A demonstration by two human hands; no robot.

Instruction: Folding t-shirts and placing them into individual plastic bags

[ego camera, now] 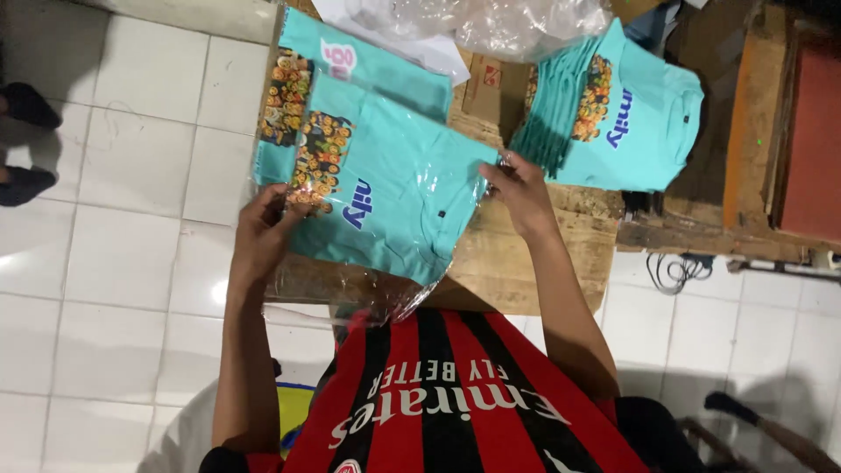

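I hold a folded turquoise shirt (394,184) with a colourful print inside a clear plastic bag (350,293), above a wooden table (526,263). My left hand (263,232) grips the shirt's left edge through the bag. My right hand (517,188) pinches the bag's upper right corner. The bag's open end hangs loose toward my chest. Under the held shirt lies another bagged turquoise shirt (350,61).
A stack of several folded turquoise shirts (613,109) sits on the table at the right. Crumpled clear plastic (491,22) lies at the far edge. Wooden boards (762,123) stand at the right, cables (674,271) lie on the white tiled floor (114,263).
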